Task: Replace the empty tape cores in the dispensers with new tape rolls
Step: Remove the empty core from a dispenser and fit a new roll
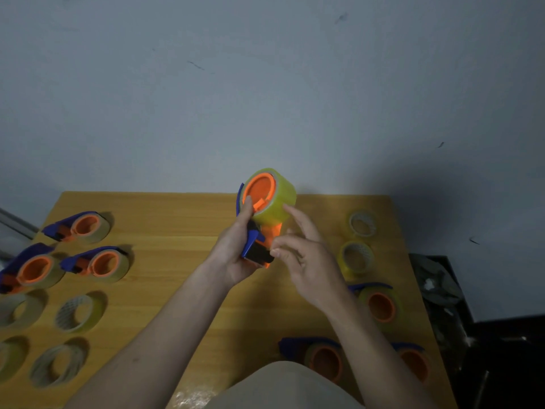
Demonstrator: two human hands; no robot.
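Head view: the left hand [236, 255] grips the blue-and-orange tape dispenser [259, 231] up off the wooden table [182, 261], thumb pressed on the orange hub. A new yellowish tape roll [275, 199] sits on that hub, just above the left thumb. The right hand [303, 258] hovers beside the dispenser's lower end, fingers loosely curled and pinching at something near the cutter; I cannot tell whether it has the tape end. By my reckoning the roll is seated and threading is the step now. Best to keep the left thumb braking the hub, find the free end, and draw it straight down toward the blade, no twist. Spare rolls [361, 224] wait beyond the right hand; loaded dispensers [79, 227] lie well off past the left.
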